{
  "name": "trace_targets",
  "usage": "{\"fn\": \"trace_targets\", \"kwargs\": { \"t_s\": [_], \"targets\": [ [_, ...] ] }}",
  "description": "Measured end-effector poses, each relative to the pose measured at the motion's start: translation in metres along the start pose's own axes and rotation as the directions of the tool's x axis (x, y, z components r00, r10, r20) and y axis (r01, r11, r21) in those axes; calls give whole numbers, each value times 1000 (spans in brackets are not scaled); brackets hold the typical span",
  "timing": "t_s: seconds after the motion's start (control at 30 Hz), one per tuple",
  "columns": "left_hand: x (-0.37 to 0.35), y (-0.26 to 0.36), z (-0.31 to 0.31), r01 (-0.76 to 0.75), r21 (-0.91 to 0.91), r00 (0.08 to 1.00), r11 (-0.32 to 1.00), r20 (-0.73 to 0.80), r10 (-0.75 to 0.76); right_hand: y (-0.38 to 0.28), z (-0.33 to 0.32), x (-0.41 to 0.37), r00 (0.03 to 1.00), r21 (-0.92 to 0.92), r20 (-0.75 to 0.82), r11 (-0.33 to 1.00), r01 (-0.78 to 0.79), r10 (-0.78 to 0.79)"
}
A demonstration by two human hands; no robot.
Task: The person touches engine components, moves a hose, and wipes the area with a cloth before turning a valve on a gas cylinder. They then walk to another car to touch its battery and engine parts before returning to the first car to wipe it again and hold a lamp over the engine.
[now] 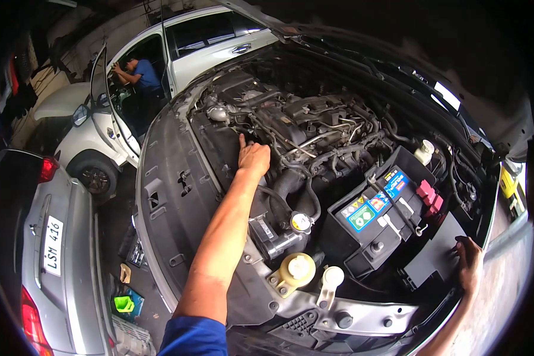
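Observation:
My left hand [254, 159] reaches over the front of an open engine bay, beside the dark engine [314, 118]. One finger is stretched out; the other fingertips point down among hoses and are partly hidden. Nothing held shows in it. My right hand [470, 262] is at the bay's right side, its fingers apart and lying at the edge of a dark grey plastic panel [436, 252]. Between the hands sits a car battery [374, 204] with a blue label and a red terminal cover [429, 197]. A yellowed reservoir cap [301, 268] is near the front edge.
A silver car [71, 237] stands close on the left. Behind it is a white car [219, 47] with its door open and a person in blue [145, 77] at the doorway. The raised hood [397, 35] hangs overhead. A green container [123, 304] lies on the floor.

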State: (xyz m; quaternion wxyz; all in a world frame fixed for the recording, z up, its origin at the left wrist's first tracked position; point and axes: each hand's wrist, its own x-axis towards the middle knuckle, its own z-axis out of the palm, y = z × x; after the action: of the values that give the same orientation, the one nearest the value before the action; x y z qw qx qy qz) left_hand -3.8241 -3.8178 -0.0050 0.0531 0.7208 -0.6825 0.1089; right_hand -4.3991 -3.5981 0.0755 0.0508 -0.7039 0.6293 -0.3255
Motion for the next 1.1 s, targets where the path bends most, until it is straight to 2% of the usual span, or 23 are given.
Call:
{"fn": "trace_targets", "kwargs": {
  "t_s": [0.03, 0.07, 0.13, 0.17, 0.27, 0.4, 0.43, 0.47, 0.53, 0.6, 0.67, 0.73, 0.8, 0.87, 1.0, 1.1],
  "targets": [
    [-6, 4, -3, -56, -99, 998, 994, 32, 59, 0, 0, 0, 1000, 0, -7, 1000, 11, -11],
    [-12, 9, -4, -99, -107, 991, 989, 76, 107, 2, 0, 1, 1000, 10, -3, 1000, -4, 4],
    [-17, 15, -8, -206, -114, 922, 972, 309, 232, 6, 1, 0, 999, 34, 3, 999, -40, 40],
    [-16, 17, -11, -194, -96, 909, 976, 357, 216, 6, 0, 0, 1000, 12, -1, 1000, -14, 14],
    [-16, 14, -7, -181, -146, 925, 973, 312, 219, 15, 2, -1, 1000, 18, -9, 1000, 13, -13],
    [-11, 0, -15, -77, -41, 988, 996, 129, 82, 16, 2, -2, 1000, 38, -2, 999, -10, 10],
    [-8, -10, -5, -64, -40, 997, 997, -41, 63, 13, 1, -2, 999, 70, 10, 997, -42, 42],
    [-7, -14, -4, -20, -94, 991, 995, -135, 7, 6, -1, -1, 997, 101, 23, 992, -76, 74],
    [0, -15, -1, 7, -60, 998, 998, -65, -11, 0, -3, -2, 995, 98, 33, 990, -100, 98],
    [0, -17, 7, -43, -52, 991, 998, -132, 36, -2, -2, -2, 997, 36, 32, 997, -73, 72],
    [-2, -20, 12, -109, -83, 987, 991, -127, 98, 1, 0, -2, 995, 57, 29, 993, -100, 98],
    [-2, -19, 13, -211, -135, 977, 968, 15, 215, 7, 2, -3, 992, 60, 33, 991, -121, 119],
    [-12, -7, -3, -235, -228, 946, 945, 170, 276, 14, 1, -2, 994, 49, 51, 994, -100, 97],
    [-8, -7, 0, -226, -234, 936, 946, 217, 277, 17, 2, -2, 996, 34, 50, 997, -69, 67],
    [-4, -15, 1, -183, -244, 954, 952, 191, 232, 23, 3, -2, 998, 2, 50, 999, -35, 34],
    [2, -26, 6, -60, -186, 998, 981, -46, 52, 20, 3, -2, 997, -18, 57, 999, -44, 45]
  ]
}}
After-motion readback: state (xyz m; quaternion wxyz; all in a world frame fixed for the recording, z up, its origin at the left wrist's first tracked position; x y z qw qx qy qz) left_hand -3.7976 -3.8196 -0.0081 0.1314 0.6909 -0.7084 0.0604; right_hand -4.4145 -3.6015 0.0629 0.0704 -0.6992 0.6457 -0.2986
